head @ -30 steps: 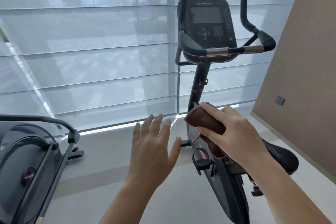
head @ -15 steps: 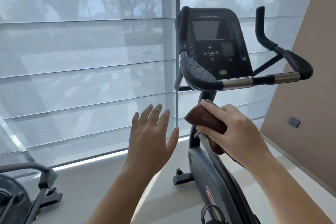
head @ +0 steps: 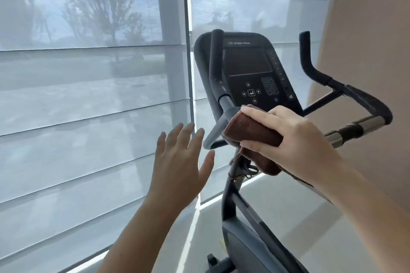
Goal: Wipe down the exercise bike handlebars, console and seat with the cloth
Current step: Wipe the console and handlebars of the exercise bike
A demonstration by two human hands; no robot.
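A wide window covered by a sheer grey fabric blind with horizontal bands [head: 88, 117] fills the left half of the view, with blurred trees showing through it; a pale vertical frame post [head: 188, 51] divides it. In front of the blind there is open air, and here the bare left hand [head: 179, 162] hangs palm forward with fingers spread apart, holding nothing and touching nothing, just left of the bike.

Next comes the dark grey exercise bike's left handlebar, a matte rubbery tube [head: 214, 73] that rises upright beside the console and bends down into a smooth flattened grey arm. The black plastic console with a dark screen and small keypad [head: 248, 66] sits between the two bars, tilted back, its rounded top edge clear of the window.

The right hand [head: 295, 137] is closed around a folded brown terry cloth [head: 250, 131], fingers over the top and thumb beneath. The cloth is pressed against the lower left handlebar arm just under the console, a loose corner drooping by the slim black upright post [head: 228, 197].

Further right, the right handlebar, a black curved tube with a shiny metal sensor sleeve [head: 363, 122], loops close to the plain tan wall [head: 366, 29]. Pale smooth floor [head: 299, 217] lies open below.
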